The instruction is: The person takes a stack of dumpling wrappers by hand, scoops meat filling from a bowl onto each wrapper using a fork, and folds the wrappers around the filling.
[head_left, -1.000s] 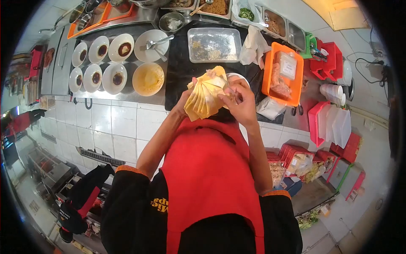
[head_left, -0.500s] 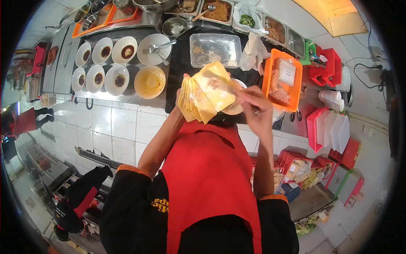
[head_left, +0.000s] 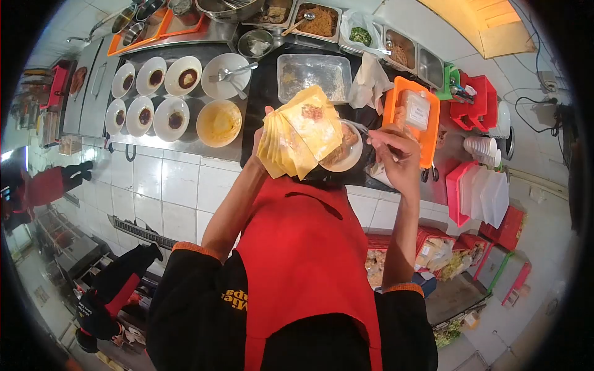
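My left hand is closed around a fanned stack of yellow wonton wrappers, held up over the counter; most of its fingers are hidden underneath. A small lump of pinkish minced filling sits on the top wrapper. To the right, my right hand pinches a thin metal utensil, whose head is at the white bowl; whether it is a fork or a spoon I cannot make out. That bowl holds more minced filling and is partly covered by the wrappers.
Several white bowls with dark sauce stand at left, beside a yellow-smeared bowl and a plate with cutlery. A floured plastic tray lies ahead, an orange tray at right. Another person works at lower left.
My right hand has moved right and slightly down, away from the wrappers, bringing the utensil to the bowl. Filling now shows plainly on the top wrapper. The left hand has barely moved.
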`<state>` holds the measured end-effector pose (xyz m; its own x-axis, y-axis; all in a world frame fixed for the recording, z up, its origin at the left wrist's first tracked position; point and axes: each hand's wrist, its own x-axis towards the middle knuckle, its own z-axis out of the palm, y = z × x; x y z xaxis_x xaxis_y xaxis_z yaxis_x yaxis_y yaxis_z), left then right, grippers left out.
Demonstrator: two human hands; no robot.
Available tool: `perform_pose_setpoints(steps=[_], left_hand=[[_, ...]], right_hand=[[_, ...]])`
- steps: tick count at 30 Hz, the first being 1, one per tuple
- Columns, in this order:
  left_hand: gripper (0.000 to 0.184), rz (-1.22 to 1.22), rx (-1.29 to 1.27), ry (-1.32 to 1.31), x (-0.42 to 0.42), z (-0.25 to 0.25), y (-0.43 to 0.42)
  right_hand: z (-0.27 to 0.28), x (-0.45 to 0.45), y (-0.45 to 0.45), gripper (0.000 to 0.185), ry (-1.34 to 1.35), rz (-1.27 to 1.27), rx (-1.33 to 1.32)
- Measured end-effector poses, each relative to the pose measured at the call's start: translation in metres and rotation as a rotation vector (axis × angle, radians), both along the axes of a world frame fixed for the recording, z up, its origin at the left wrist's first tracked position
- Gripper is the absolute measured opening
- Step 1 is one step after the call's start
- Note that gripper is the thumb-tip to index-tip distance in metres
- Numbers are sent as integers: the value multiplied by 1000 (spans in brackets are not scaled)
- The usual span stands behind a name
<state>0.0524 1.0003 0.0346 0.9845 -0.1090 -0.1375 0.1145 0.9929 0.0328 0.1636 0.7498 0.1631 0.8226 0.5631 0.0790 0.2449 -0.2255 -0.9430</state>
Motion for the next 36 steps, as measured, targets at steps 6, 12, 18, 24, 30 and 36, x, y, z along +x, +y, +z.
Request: perform_pose_setpoints(steps=[6,12,18,24,30,36], left_hand=[[76,-108,171,-70,-4,-4,-6],[76,-47,91,-21,-4,5,-14],[79,-43,20,66,2,19,-14],[81,10,31,-14,0,12,2],[77,-68,49,-88,0,14,-13],[70,-30,27,-149,-4,2,-8]], right_hand=[[7,7,8,37,118,219,-5],[13,-10,14,48,-61,148,-107],[-21,-14,12,31,-59,52,-56],[-10,-9,-4,26,180,83,20],[3,-3,11,27,330,101,33],[7,12,-1,26,437,152,-116]])
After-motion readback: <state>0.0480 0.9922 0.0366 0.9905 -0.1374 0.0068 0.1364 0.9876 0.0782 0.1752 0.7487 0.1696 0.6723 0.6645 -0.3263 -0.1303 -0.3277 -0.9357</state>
